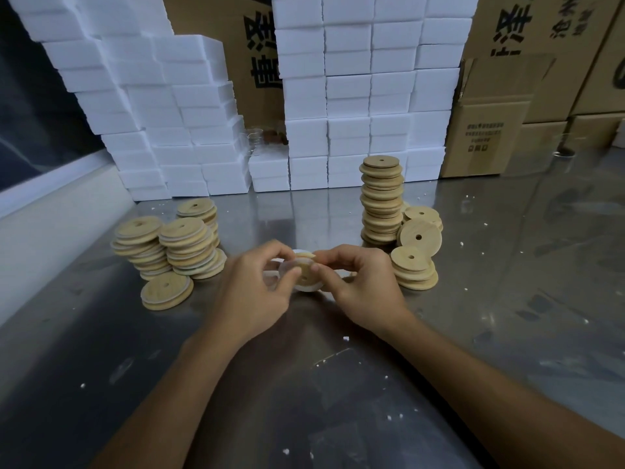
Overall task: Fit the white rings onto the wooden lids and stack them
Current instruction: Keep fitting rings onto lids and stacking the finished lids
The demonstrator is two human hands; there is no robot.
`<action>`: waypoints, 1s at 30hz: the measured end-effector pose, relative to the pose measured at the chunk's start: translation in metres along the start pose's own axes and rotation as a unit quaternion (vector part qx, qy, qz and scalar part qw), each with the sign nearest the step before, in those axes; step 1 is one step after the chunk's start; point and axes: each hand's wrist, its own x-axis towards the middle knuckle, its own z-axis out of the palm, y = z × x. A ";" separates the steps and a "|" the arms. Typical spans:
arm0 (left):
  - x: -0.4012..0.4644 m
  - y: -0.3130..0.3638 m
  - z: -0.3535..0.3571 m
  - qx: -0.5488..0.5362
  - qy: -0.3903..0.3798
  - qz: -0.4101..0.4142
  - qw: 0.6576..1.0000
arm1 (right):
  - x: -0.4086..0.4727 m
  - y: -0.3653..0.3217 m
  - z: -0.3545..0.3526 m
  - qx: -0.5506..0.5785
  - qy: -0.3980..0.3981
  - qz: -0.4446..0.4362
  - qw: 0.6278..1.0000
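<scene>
Head view: both hands meet above the middle of the metal bench (507, 252). The left hand (257, 292) and the right hand (362, 286) hold one wooden lid (306, 270) between them, tilted on edge. The fingers of both hands are curled and pinch the lid's rim, where a white ring (306, 288) runs along the lower edge. Whether the ring is fully seated cannot be told.

Left of the hands stand several short stacks of lids with white rings (187, 245); white edges show between the wooden discs. One low stack (166, 291) lies nearest the left forearm. Right of the hands stands a tall stack of bare lids (382, 199), with lower piles (414, 270) beside it and one lid (419, 236) leaning on edge against them.

At the back of the bench, white foam blocks (355, 96) are stacked in columns in front of cardboard cartons (490, 130). White crumbs lie scattered on the bench surface.
</scene>
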 end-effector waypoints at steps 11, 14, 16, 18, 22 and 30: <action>0.003 -0.003 0.002 -0.060 0.034 -0.083 0.994 | 0.000 0.004 -0.001 -0.008 -0.009 -0.016 1.000; 0.004 -0.006 0.000 -0.084 0.031 -0.103 0.991 | 0.002 0.006 0.000 -0.005 -0.017 -0.006 1.000; 0.004 -0.006 0.000 -0.090 0.029 -0.103 0.990 | 0.003 0.007 -0.001 -0.005 -0.021 -0.003 1.000; 0.005 -0.006 0.000 -0.096 0.030 -0.105 0.989 | 0.004 0.007 -0.002 -0.007 -0.024 0.001 1.000; 0.006 -0.006 0.002 -0.108 0.034 -0.109 0.988 | 0.006 0.009 -0.002 -0.016 -0.024 0.003 1.000; 0.004 -0.012 0.005 -0.182 0.057 -0.172 0.966 | 0.006 0.008 -0.001 0.002 -0.025 0.039 0.999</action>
